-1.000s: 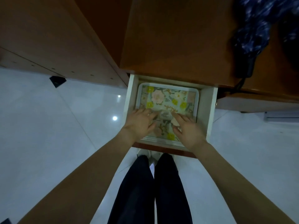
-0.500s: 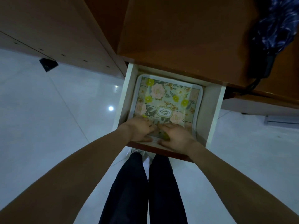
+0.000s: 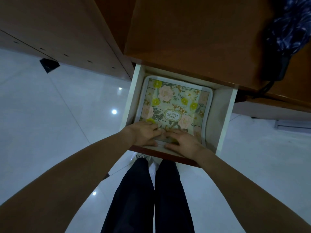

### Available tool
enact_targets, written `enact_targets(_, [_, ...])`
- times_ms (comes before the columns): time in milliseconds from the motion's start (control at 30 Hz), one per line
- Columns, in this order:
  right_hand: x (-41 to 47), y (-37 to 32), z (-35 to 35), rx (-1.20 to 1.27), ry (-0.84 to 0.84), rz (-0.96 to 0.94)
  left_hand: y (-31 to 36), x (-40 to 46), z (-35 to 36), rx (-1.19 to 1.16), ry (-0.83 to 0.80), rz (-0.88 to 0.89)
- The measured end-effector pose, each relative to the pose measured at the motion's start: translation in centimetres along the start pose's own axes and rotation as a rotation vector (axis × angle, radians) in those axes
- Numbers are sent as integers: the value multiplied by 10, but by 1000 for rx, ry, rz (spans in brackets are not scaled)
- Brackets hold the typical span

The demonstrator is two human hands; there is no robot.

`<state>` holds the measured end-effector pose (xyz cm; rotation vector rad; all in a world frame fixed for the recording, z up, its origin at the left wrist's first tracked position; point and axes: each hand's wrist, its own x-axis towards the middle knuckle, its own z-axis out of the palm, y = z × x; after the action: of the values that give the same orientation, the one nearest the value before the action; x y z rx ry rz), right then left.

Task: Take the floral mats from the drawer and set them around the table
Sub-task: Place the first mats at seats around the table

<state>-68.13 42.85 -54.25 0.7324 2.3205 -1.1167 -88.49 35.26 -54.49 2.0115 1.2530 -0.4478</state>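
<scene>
Both hands work the near edge of a stack of floral mats [image 3: 173, 105] in an open drawer. The left hand [image 3: 145, 134] lies palm-down, fingers spread flat across the front strip of the top mat and its thumb along the near edge; its grip does not look closed on anything, though whether the thumb has got under the edge cannot be told. The right hand [image 3: 183, 142] sits just beside it, fingertips touching the left's at the middle of the mat and thumb resting by the front lip, likewise pressing rather than pinching.

The mats, printed with pink and yellow blooms and an oval "GARDEN" label, lie flat inside a pale, rounded tray [image 3: 207, 115] that nearly fills the white-walled drawer [image 3: 223, 118]. The drawer juts from beneath a brown wooden counter [image 3: 193, 39], where a dark patterned folded umbrella [image 3: 289, 31] rests at the right. Below are dark trouser legs and a glossy white tiled floor [image 3: 58, 115].

The step in hand appears to be the first: getting hold of the mats. Next, the fingers would need to hook under the near edge, pinch the stack and lift it clear of the tray rim.
</scene>
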Motion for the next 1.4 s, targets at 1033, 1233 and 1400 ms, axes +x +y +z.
enact_targets(1033, [4, -9, 4, -181, 118, -133, -3, -5, 2, 41, 94, -183])
enact_targets(1233, [6, -10, 7, -73, 89, -63, -1, -19, 7, -110, 312, -257])
enact_targets(1400, [-12, -16, 2, -25, 218, -87, 17, -41, -7, -566, 546, -308])
